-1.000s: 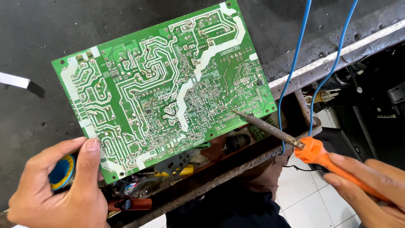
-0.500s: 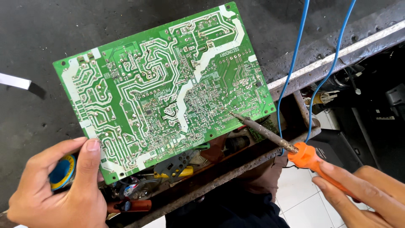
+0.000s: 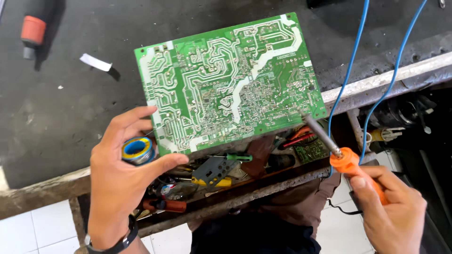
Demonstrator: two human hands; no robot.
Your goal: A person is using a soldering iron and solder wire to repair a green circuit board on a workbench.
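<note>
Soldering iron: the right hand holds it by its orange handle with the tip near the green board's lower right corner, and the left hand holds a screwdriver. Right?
Not quite. In the head view the left hand holds a spool of solder, not a screwdriver. The right hand does hold the soldering iron, tip near the green board corner.

A red-capped dark tool (image 3: 34, 29) is lying at the upper left of the frame, a white paper scrap (image 3: 95, 62) resting just right of it — two blue wires (image 3: 351, 77) are hanging down the right side, above white floor tiles (image 3: 28, 226).
</note>
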